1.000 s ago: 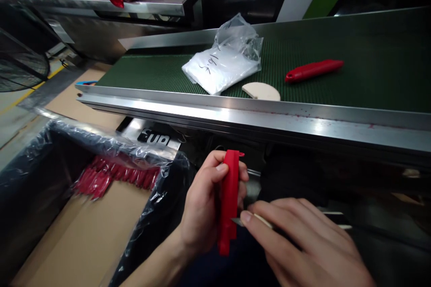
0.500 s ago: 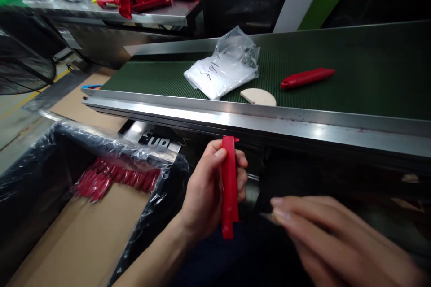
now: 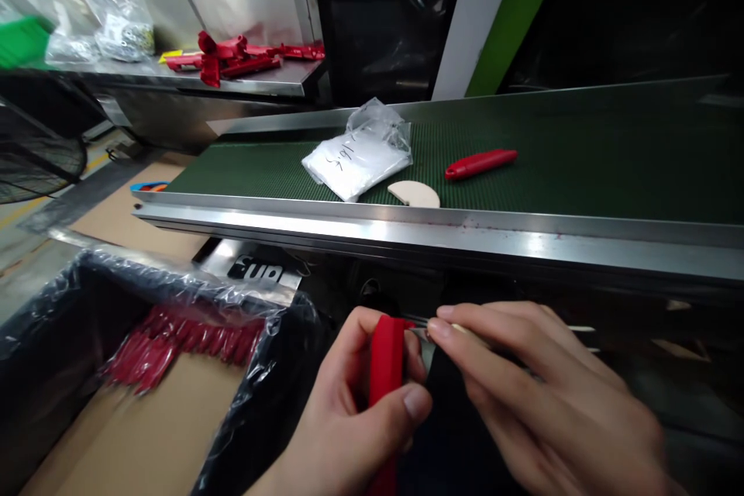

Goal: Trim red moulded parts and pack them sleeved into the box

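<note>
My left hand [image 3: 354, 411] is closed round a long red plastic piece [image 3: 384, 372], held upright with its top end showing and its lower part behind my thumb. A small red nub sticks out to the right at the top of the piece. My right hand [image 3: 535, 387] pinches a small thin knife [image 3: 419, 324], its narrow blade pointing left at that nub and touching or very near it. A pale bit of what looks like its handle shows between my fingers; the rest is hidden.
Beyond the hands runs a green conveyor belt [image 3: 244, 170] with a metal edge. On it lie a marked plastic bag [image 3: 354, 163], a beige disc piece [image 3: 417, 192] and a red handle-shaped piece [image 3: 481, 164]. A lined box [image 3: 232, 434] holds bagged red pieces [image 3: 174, 337]. Red parts [image 3: 232, 58] lie on a shelf.
My right hand has come left and brought the knife to the top of the red piece. My left hand has lowered slightly, its thumb now lower across the piece. The view has tilted up.
</note>
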Available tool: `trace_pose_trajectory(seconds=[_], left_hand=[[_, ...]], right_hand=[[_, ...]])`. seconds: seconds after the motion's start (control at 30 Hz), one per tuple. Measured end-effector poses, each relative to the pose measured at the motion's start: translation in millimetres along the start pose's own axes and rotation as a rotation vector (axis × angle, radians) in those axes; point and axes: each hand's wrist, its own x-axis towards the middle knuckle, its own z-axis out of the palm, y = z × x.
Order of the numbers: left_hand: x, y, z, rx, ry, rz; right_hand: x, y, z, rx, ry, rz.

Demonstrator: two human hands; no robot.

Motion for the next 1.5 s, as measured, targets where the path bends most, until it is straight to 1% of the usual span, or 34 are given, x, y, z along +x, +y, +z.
trace_pose_trajectory(seconds=[0.17, 0.27, 0.33, 0.43, 0.47, 0.5, 0.6, 0.63, 0.77, 0.9, 1.0, 1.13, 1.23, 1.33, 1.43, 1.47, 1.5], left_hand=[[-0.9, -1.4, 1.5, 0.028, -0.013, 0.007], [-3.2, -1.8, 2.0, 0.022, -0.044, 0.003], [-5.8, -2.6, 2.9, 0.02, -0.106, 0.029], [-8.0, -5.9, 2.8, -0.096, -0.238, 0.018], [-7.7, -7.6, 1.8, -0.163, -0.27, 0.005], [-6.8, -9.4, 0.4, -0.23, -0.289, -0.008], [-3.1, -13.6, -4.6, -0.332, -0.276, -0.02], [-2.2, -14.1, -5.7, -0.344, -0.267, -0.034], [-2.2, -10.3, -5.8, -0.356, -0.257, -0.122], [-2.6, -7.0, -4.4, -0.384, -0.291, -0.151], [0.5, -15.3, -4.9, -0.414, -0.327, -0.114], [6.5, -35.5, -7.0, -0.502, -0.37, 0.01], [6.6, -41.8, -9.5, -0.499, -0.415, 0.039], [0.8, -37.4, -11.2, -0.393, -0.43, 0.036], [-5.8, -30.8, -8.5, -0.247, -0.464, -0.006], [-6.7, -29.6, -6.7, -0.254, -0.457, -0.017], [-6.8, -28.9, -5.0, -0.304, -0.437, -0.033]], right_hand=[[-3.1, -1.3, 1.4, 0.003, 0.022, 0.003], [-2.5, 3.5, 2.6, -0.006, 0.052, -0.027], [-1.3, 9.8, 1.9, -0.065, 0.1, -0.021], [-0.6, 16.6, -2.4, -0.062, 0.212, 0.089], [-1.2, 16.6, -4.0, -0.028, 0.212, 0.106], [-2.1, 15.1, -5.3, 0.009, 0.179, 0.106], [-7.0, 5.3, -6.6, 0.05, 0.039, 0.032], [-8.7, 1.8, -6.2, 0.055, 0.017, 0.019], [-13.1, -4.4, -4.4, 0.056, -0.009, 0.003], [-13.1, -1.3, -3.5, 0.075, -0.026, -0.006], [-13.3, 0.1, -2.6, 0.088, -0.018, -0.006], [-14.2, -2.0, -1.6, 0.104, -0.012, 0.017], [-14.5, -2.9, 1.1, 0.127, -0.011, 0.023], [-14.5, 2.2, 6.4, 0.113, 0.054, 0.058], [-13.2, 11.4, 7.8, 0.076, 0.21, 0.155], [-12.3, 13.6, 6.3, 0.076, 0.246, 0.174], [-11.1, 15.0, 3.9, 0.086, 0.249, 0.172]])
